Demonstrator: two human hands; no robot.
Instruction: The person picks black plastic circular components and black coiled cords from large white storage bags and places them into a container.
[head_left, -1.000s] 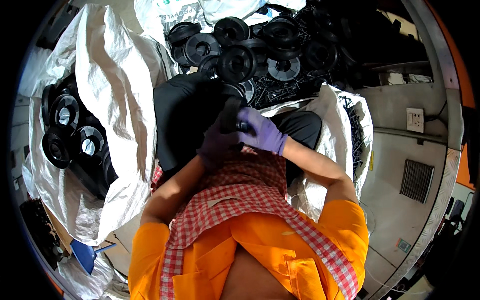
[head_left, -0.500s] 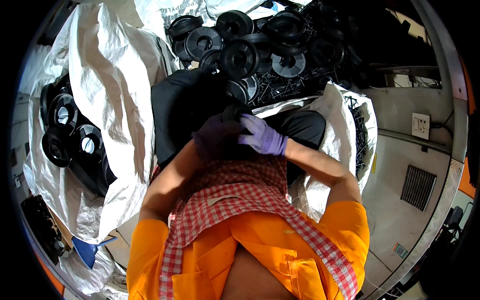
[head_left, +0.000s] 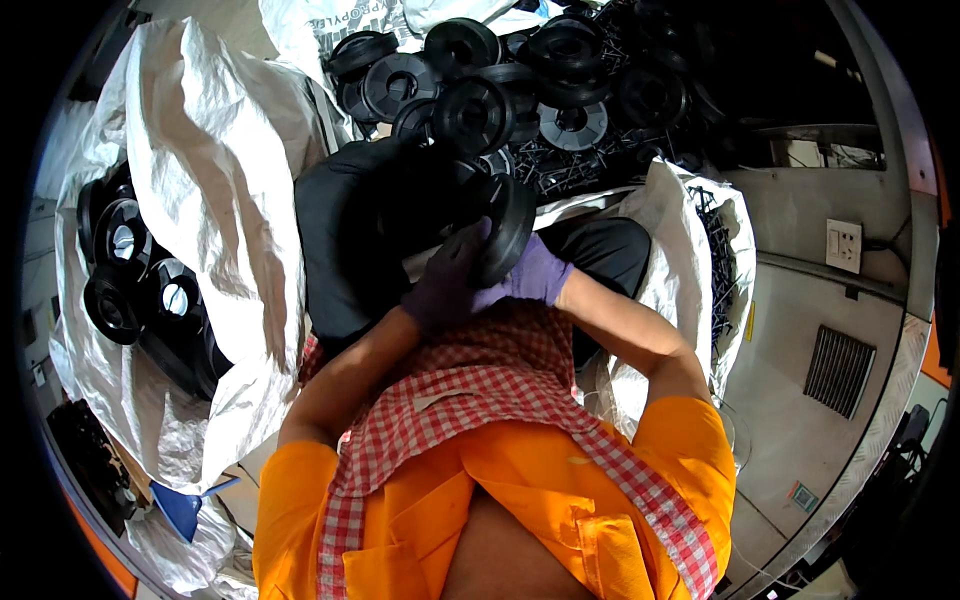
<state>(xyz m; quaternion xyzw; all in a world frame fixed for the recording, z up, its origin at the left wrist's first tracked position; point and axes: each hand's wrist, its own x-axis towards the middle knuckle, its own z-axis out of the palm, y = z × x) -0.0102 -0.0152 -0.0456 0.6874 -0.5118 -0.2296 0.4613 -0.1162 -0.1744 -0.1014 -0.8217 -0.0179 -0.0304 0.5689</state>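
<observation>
One black wheel (head_left: 512, 232) held above the lap

Left hand (head_left: 450, 280), purple glove: fingers closed on the wheel's left side. Right hand (head_left: 538, 272), same glove: against the lower right rim, fingers mostly hidden, curl can't be told. Wheel tilted on edge. Forearms angle inward. Beyond, piled black wheels (head_left: 472, 115); white sack (head_left: 355, 14) carries dark print. Small label (head_left: 803, 496) on right-hand panel (head_left: 775, 400).
</observation>
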